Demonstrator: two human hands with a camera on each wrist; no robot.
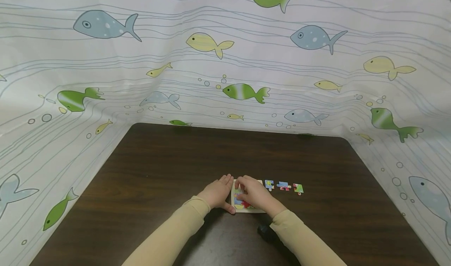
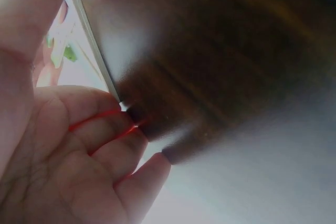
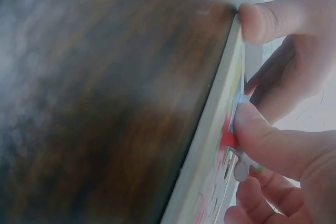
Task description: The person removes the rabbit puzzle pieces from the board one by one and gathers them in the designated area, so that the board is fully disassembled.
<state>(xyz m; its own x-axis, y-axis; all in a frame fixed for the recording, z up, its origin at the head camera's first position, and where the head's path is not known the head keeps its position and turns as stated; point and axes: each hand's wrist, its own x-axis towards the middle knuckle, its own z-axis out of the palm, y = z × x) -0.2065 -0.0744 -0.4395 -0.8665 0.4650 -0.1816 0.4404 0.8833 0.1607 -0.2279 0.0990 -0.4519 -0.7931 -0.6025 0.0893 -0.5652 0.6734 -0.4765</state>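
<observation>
A small jigsaw puzzle board (image 1: pixel 242 210) with a pale frame lies on the table, its picture partly covered by my hands. My left hand (image 1: pixel 216 193) rests along the board's left side, fingers fairly straight and thumb at the near left corner. In the left wrist view, the left hand's fingers (image 2: pixel 105 145) lie beside the board's edge (image 2: pixel 94 43). My right hand (image 1: pixel 257 193) is over the board and pinches a puzzle piece (image 3: pixel 241 170) between thumb and fingers, low over the picture. Whether that piece touches the board I cannot tell.
Right of the board, three loose puzzle pieces lie in a row: one blue and yellow (image 1: pixel 269 185), one blue and red (image 1: pixel 283 186), one green and red (image 1: pixel 298 188). A dark object (image 1: pixel 266 232) sits by the right wrist. Fish-printed sheeting (image 1: pixel 211 74) borders the brown table (image 1: pixel 176 152).
</observation>
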